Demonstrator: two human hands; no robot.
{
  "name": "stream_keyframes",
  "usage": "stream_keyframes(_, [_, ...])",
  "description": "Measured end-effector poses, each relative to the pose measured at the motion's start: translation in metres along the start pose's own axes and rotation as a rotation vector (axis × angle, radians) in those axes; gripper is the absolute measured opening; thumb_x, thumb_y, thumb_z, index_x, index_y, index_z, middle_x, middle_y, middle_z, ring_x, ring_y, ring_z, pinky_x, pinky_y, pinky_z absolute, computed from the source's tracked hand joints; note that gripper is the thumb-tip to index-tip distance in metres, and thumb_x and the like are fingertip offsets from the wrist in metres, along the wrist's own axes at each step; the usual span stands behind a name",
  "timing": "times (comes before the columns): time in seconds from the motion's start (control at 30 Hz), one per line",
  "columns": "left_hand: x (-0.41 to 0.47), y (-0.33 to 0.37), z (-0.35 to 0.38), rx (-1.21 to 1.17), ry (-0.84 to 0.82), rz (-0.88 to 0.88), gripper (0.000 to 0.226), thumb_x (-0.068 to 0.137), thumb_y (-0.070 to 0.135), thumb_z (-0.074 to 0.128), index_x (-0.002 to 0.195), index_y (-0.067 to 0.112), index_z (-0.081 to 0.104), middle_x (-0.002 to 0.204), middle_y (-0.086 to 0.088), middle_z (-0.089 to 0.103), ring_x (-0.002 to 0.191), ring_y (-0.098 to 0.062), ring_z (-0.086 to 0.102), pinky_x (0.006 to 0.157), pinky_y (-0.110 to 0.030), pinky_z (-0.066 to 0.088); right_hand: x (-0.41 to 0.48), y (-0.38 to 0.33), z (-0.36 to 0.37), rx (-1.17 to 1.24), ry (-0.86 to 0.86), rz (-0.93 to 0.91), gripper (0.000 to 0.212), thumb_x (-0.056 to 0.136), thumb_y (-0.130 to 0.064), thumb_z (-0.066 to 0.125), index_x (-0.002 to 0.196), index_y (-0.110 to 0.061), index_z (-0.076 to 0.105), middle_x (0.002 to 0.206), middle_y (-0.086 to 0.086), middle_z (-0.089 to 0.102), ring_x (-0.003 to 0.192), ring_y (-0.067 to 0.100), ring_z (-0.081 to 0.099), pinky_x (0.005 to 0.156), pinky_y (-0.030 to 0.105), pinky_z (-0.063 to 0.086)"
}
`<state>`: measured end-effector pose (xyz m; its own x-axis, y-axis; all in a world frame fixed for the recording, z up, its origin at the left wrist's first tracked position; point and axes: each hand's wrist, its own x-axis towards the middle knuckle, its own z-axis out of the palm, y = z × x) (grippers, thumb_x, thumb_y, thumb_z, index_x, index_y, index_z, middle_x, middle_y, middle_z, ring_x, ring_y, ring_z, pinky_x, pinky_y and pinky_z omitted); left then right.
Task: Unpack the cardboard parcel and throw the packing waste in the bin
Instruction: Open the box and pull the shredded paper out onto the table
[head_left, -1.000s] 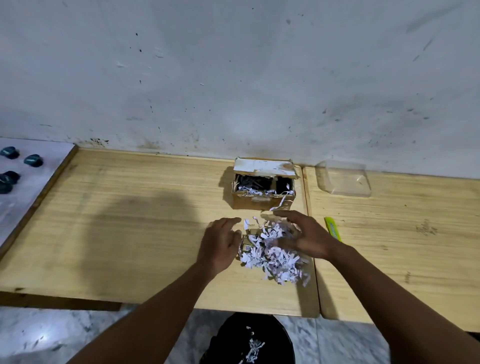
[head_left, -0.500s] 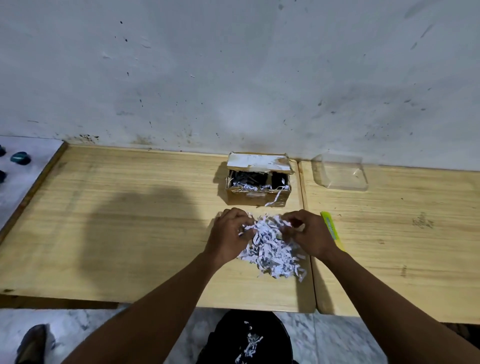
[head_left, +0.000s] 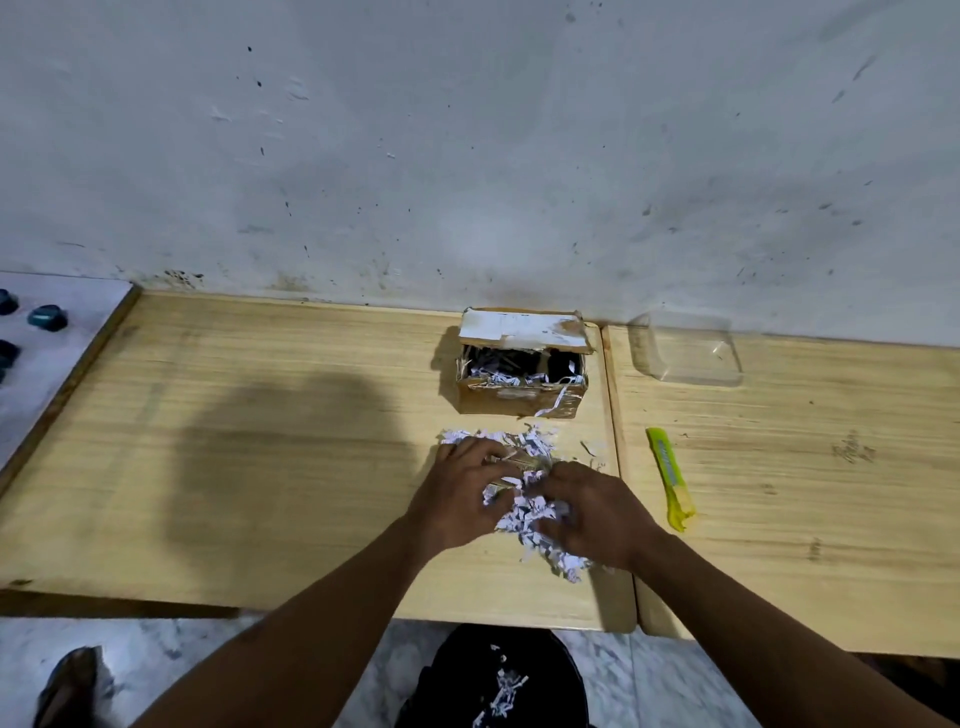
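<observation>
A small cardboard parcel (head_left: 521, 398) stands open near the wall on the wooden table (head_left: 234, 467), with shredded white paper and something dark inside. In front of it lies a heap of shredded paper (head_left: 530, 512). My left hand (head_left: 462, 493) and my right hand (head_left: 597, 514) press in on the heap from both sides, fingers curled around the shreds. A brown piece of card shows between my left fingers. Below the table edge stands a black bin (head_left: 498, 680) with a few shreds in it.
A yellow-green box cutter (head_left: 670, 478) lies right of my hands on the second table. A clear plastic lid (head_left: 685, 353) sits by the wall. Dark teal objects (head_left: 47, 318) rest on a white surface at far left. A shoe (head_left: 67, 686) is on the marble floor.
My hands have closed in on the shredded paper from both sides and bunched it into a tighter heap, drawn nearer the table's front edge.
</observation>
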<state>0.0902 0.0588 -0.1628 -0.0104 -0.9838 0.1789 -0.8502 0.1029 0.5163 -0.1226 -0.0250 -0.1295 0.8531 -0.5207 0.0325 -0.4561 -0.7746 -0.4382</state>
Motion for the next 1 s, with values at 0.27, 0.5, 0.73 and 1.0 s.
stream_keyframes(0.27, [-0.018, -0.024, -0.019, -0.008, 0.163, -0.016, 0.004, 0.080, 0.021, 0.060, 0.081, 0.019, 0.063, 0.092, 0.006, 0.063, 0.091, -0.020, 0.063, 0.079, -0.043, 0.046, -0.028, -0.001, 0.010, -0.089, -0.070, -0.248, 0.023, 0.077, -0.018, 0.061, 0.097, -0.020, 0.072, 0.091, 0.001, 0.063, 0.085, 0.025, 0.059, 0.070, 0.033, 0.051])
stream_keyframes(0.5, [-0.015, -0.022, -0.016, 0.160, 0.170, -0.151, 0.030, 0.088, 0.032, 0.048, 0.108, 0.024, 0.069, 0.111, 0.007, 0.062, 0.115, -0.018, 0.056, 0.095, -0.043, 0.033, -0.016, -0.004, -0.011, 0.032, 0.238, -0.027, 0.028, 0.091, -0.026, 0.060, 0.118, -0.023, 0.060, 0.100, -0.001, 0.064, 0.088, 0.021, 0.059, 0.069, 0.034, 0.050])
stream_keyframes(0.73, [-0.021, -0.029, 0.009, 0.274, -0.124, -0.322, 0.061, 0.098, 0.044, 0.022, 0.152, 0.018, 0.033, 0.162, -0.010, 0.025, 0.152, -0.029, 0.012, 0.117, -0.059, 0.015, -0.011, 0.008, 0.001, -0.094, 0.002, 0.032, 0.031, 0.096, -0.036, 0.053, 0.122, -0.024, 0.065, 0.107, 0.001, 0.059, 0.094, 0.025, 0.057, 0.071, 0.035, 0.049])
stream_keyframes(1.0, [-0.021, -0.025, 0.009, 0.286, -0.173, -0.358, 0.069, 0.095, 0.050, 0.007, 0.156, 0.022, 0.020, 0.166, -0.005, 0.007, 0.153, -0.024, -0.005, 0.119, -0.058, 0.001, -0.014, 0.031, -0.016, -0.222, 0.097, 0.252, 0.034, 0.092, -0.042, 0.044, 0.084, -0.025, 0.073, 0.081, -0.004, 0.062, 0.087, 0.025, 0.061, 0.070, 0.036, 0.038])
